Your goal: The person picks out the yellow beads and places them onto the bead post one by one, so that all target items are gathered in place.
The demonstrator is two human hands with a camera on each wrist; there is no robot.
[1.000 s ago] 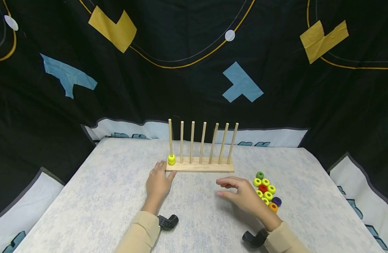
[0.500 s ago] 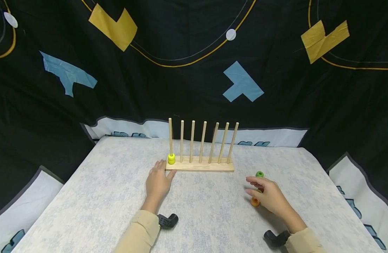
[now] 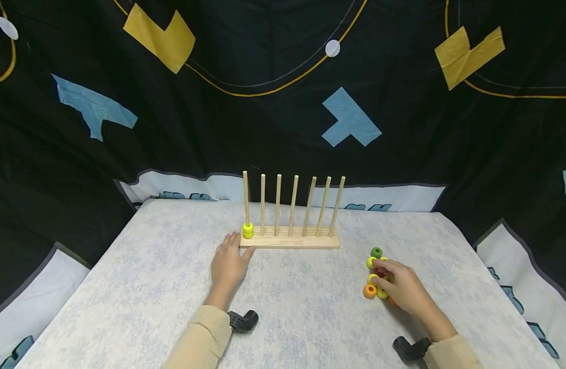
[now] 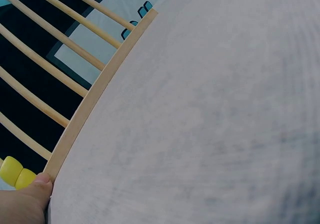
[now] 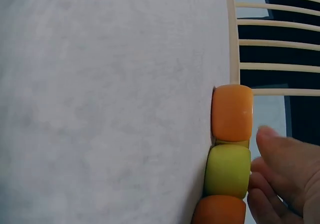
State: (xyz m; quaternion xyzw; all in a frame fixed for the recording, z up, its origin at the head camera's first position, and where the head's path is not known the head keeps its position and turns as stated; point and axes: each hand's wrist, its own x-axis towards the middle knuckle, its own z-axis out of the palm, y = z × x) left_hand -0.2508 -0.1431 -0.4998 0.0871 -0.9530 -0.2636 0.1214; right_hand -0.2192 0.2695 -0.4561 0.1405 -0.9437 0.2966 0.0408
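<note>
Left hand (image 3: pixel 229 264): at the near left corner of the pale wooden base (image 3: pixel 289 243) with seven upright pegs; thumb at the front edge, fingers along the end, spread rather than clenched. Two bright yellow round beads (image 3: pixel 248 231) sit stacked on the leftmost peg.

Right hand (image 3: pixel 404 287): over the loose bead cluster on the pale mottled table (image 3: pixel 310 318), right of the base. Thumb and forefinger stand apart, a red wooden bead (image 3: pixel 379 271) partly visible between them; whether they pinch anything cannot be told. A green bead (image 3: pixel 376 252) lies at the cluster's far end; a light orange bead (image 3: pixel 370 291) lies at its near left.

Assessment: the step appears to be picking out one bead. Grasp should be by opposite sides, hole left uncovered, lifting straight up to avoid scattering neighbours. Steady left-hand contact is advisable for the base.
</note>
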